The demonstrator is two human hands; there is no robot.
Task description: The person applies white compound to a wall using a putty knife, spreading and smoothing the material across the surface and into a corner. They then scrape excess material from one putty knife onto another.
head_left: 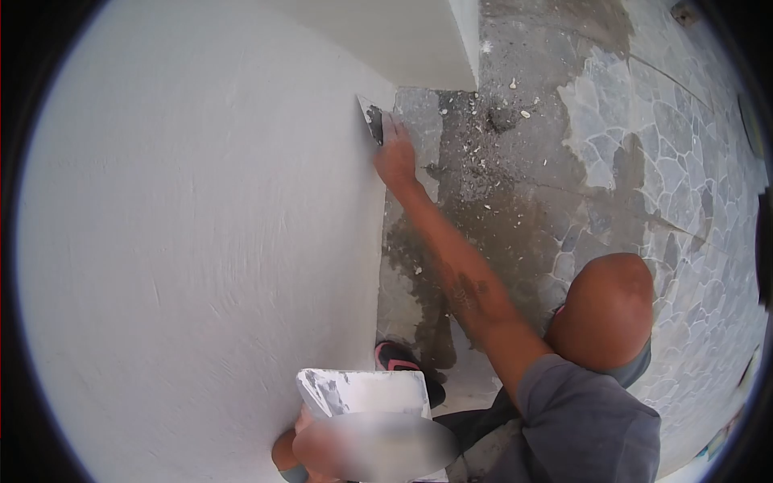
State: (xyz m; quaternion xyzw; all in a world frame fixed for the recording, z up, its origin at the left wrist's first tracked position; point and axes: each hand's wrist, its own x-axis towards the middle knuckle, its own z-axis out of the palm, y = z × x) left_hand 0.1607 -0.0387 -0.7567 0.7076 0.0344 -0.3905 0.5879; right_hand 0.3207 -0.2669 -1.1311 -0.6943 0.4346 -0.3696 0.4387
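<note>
My right hand [396, 161] reaches far forward with the arm stretched out. It grips a putty knife [370, 117], whose wide, dark-smeared blade lies at the white wall [201, 201] near its bottom corner, with fingers extended along the blade. Low in the view, my left hand [303, 423] holds a flat metal plate [378, 390] streaked with white paste. The plate sits level, close to my body. A blurred patch covers its near part and much of this hand, so the hold is only partly visible.
A white ledge or wall end [435, 48] juts out beyond my right hand. The wet grey floor [499, 217] carries scattered white crumbs. Crazy-patterned stone paving [684, 177] extends to the right. My bent knee [608, 314] and a dark shoe with pink trim [394, 354] are beside the wall.
</note>
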